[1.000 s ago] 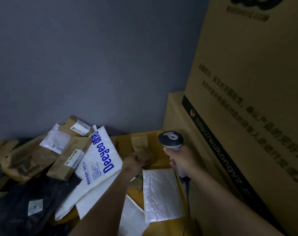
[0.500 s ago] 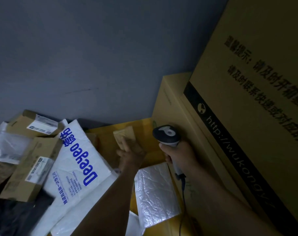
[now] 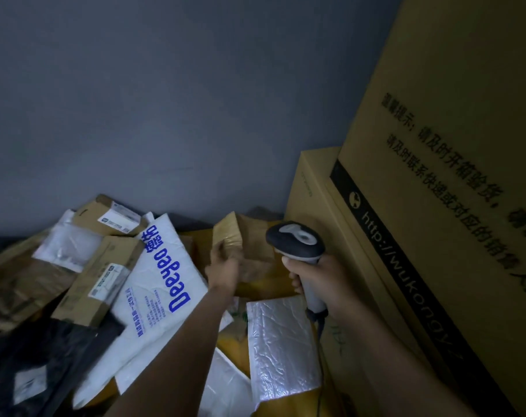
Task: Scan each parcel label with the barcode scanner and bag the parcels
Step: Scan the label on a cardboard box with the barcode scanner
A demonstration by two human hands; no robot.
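Lifted since half a second ago, the small brown parcel (image 3: 245,236) now stands tilted, gripped by the left hand (image 3: 224,267) just left of the right hand (image 3: 323,281) clasping the barcode scanner (image 3: 294,240); its label, unseen here, should probably be turned to face the scanner's nose, while the white bag (image 3: 162,281) left of both grips reads "Deeyeo" and the carton (image 3: 421,266) to their right "http://wukongyz".
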